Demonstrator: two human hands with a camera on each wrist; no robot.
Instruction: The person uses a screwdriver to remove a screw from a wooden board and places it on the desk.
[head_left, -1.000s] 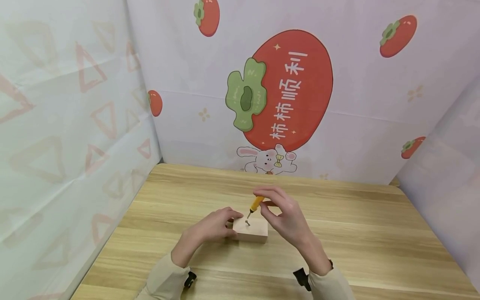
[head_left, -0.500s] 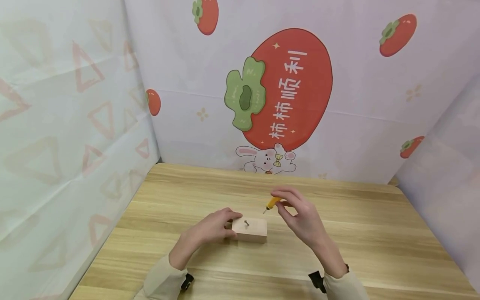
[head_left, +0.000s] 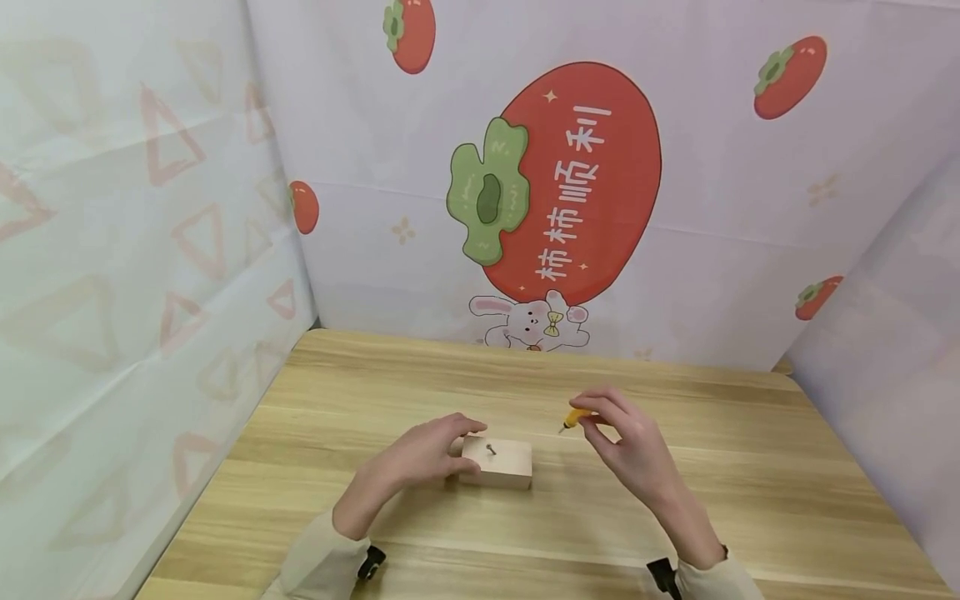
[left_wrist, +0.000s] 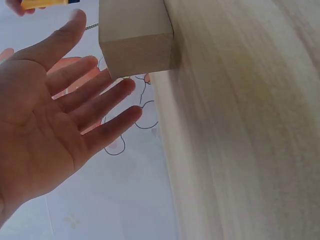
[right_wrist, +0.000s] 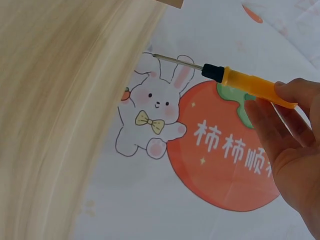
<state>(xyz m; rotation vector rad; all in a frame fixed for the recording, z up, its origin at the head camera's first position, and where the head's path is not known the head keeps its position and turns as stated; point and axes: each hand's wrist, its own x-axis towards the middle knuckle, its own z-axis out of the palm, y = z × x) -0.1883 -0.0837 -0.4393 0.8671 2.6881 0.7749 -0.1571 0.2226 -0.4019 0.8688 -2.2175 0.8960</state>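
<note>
A pale wooden block lies on the table with a screw standing tilted out of its top. My left hand is at the block's left end. In the left wrist view its fingers are spread and nearly straight beside the block; whether they touch it is hard to tell. To the right of the block, my right hand pinches the yellow handle of a screwdriver between thumb and fingers. In the right wrist view the screwdriver's metal shaft points away from the hand, its tip free of the screw.
The wood-grain table spreads around both hands. Behind it hangs a white cloth backdrop printed with red persimmons and a rabbit. A cloth wall with triangle prints stands at the left.
My right hand has moved right with the screwdriver, taking its tip away from the screw. My left hand stays by the block, its fingers slightly loosened.
</note>
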